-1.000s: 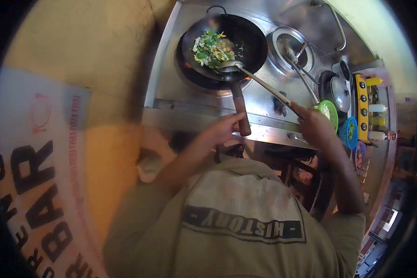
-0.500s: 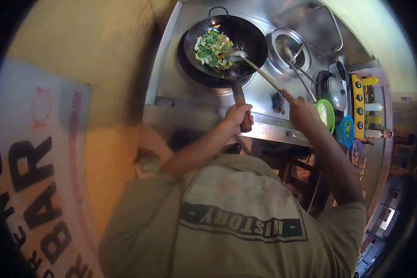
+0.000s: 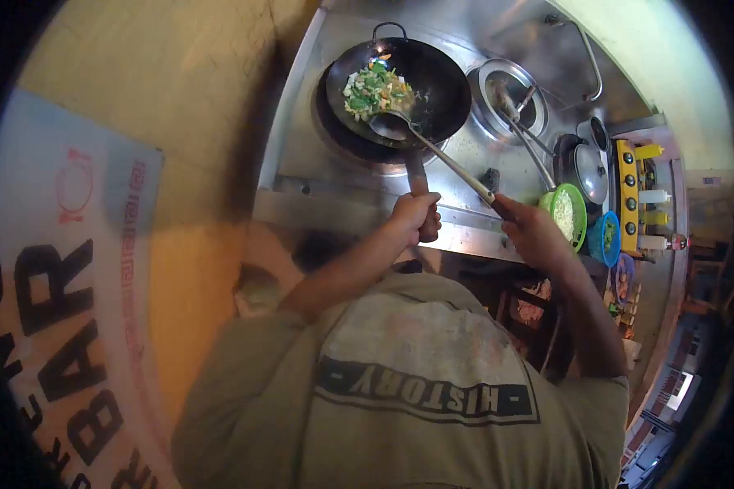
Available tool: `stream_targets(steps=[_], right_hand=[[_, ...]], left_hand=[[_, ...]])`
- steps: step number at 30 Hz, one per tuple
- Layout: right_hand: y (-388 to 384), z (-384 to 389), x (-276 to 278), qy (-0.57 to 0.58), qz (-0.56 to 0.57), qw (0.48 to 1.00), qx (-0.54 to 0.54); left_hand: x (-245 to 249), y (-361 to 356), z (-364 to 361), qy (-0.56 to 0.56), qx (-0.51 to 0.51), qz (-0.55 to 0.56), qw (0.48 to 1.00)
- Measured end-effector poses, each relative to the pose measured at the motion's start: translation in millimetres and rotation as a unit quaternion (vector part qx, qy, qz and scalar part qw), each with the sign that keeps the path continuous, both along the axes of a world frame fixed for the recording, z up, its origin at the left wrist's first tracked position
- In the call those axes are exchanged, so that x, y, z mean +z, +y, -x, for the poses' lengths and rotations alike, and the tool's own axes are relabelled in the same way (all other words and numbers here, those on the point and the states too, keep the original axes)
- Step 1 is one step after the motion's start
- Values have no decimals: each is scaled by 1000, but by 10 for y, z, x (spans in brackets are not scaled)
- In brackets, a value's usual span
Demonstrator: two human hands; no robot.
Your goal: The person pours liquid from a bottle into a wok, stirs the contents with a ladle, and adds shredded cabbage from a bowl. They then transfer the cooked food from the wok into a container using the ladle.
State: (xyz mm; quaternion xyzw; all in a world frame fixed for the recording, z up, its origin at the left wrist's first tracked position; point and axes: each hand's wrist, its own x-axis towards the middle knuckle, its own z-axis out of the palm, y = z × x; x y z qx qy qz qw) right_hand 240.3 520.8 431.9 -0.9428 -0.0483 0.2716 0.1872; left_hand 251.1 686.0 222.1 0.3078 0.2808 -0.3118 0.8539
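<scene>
My left hand (image 3: 416,215) is closed round the wooden handle of a black wok (image 3: 444,90) on the stove. Chopped vegetables (image 3: 375,90), green leaves with white and orange pieces, lie in the wok's left half. In my right hand (image 3: 532,230) is the long handle of a ladle (image 3: 457,169). The ladle's bowl rests low inside the wok, at the near edge of the vegetables. Fingers of both hands are wrapped round their handles.
Right of the wok is a metal pot (image 3: 489,81) with long-handled utensils in it. A green bowl (image 3: 579,216) of shredded white food and a blue basket (image 3: 606,238) stand by my right hand. Farther right are a lidded pan (image 3: 589,173) and squeeze bottles (image 3: 654,196).
The ladle has been drawn back toward me, from among the vegetables to the wok's near side. My right hand has moved slightly down. My left hand keeps its grip.
</scene>
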Motion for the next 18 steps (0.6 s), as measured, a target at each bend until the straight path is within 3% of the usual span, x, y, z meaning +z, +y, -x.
stream_targets(steps=[2,5,8,11,14,18], right_hand=[[-10,46,-298,-71,74,993,65],[-45,-304,-979,-129,166,974,79],[88,-528,-1019,-169,161,970,74],[98,-391,-566,-124,190,967,117],[-123,-372,-403,-156,231,948,153],[-299,-575,-696,-247,196,944,100]], left_hand=[[-48,1,-1,-4,5,6,1000],[-33,10,-15,-13,4,17,1000],[-40,25,12,-15,0,23,1000],[-36,47,25,-17,4,13,1000],[-130,36,47,-9,13,27,1000],[-141,54,31,-39,-16,30,999]])
